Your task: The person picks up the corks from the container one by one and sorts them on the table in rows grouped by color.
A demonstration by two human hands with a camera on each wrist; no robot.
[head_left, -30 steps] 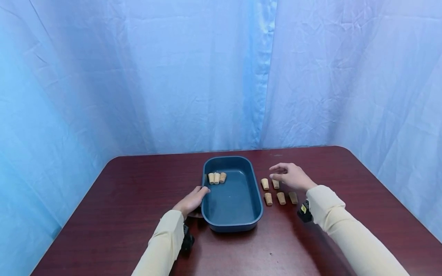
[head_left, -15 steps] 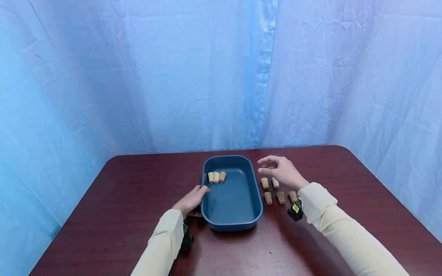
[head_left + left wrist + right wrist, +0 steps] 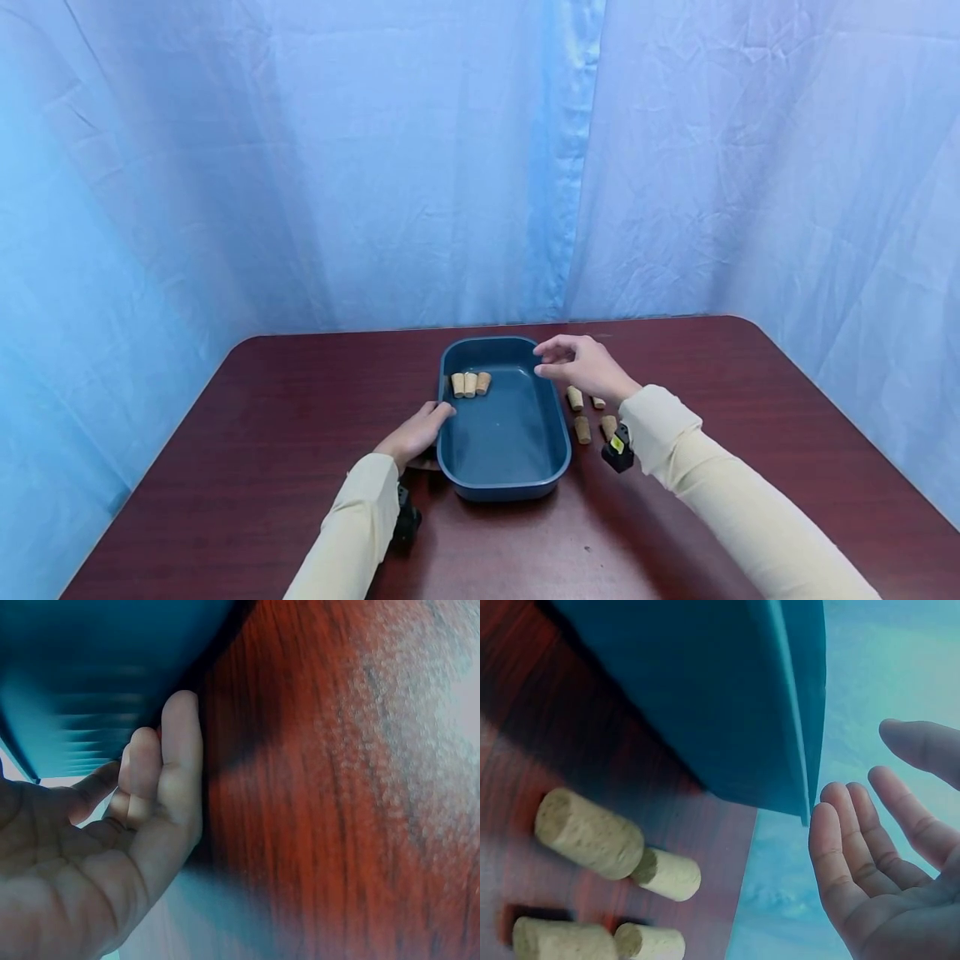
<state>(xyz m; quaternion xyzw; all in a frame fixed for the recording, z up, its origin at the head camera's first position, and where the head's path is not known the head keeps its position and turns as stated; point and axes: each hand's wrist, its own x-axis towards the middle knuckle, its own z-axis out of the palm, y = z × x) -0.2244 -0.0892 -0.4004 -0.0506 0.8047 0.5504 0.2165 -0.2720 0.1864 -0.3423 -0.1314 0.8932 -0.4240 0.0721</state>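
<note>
A deep blue rectangular tray [image 3: 498,437] stands on the table, with three tapered corks [image 3: 470,385] side by side near its far left wall. My left hand [image 3: 416,433] holds the tray's left side, thumb over the rim. In the left wrist view its fingers [image 3: 180,742] lie against the outer wall, close to the tabletop. Above the tray's far right rim hovers my right hand [image 3: 583,364], fingers loosely bent and nothing between them. More corks [image 3: 582,430] lie on the table right of the tray, partly covered by the right hand and wrist; the right wrist view shows several corks [image 3: 589,832].
The dark red wooden table [image 3: 300,417] has rounded far corners. Pale blue curtains [image 3: 420,167] hang behind it and along both sides. A small black wrist camera [image 3: 618,450] sits under the right cuff, near the loose corks.
My right hand has moved left from above the loose corks to the tray's far right rim, still empty. The left hand and the three corks in the tray stay put.
</note>
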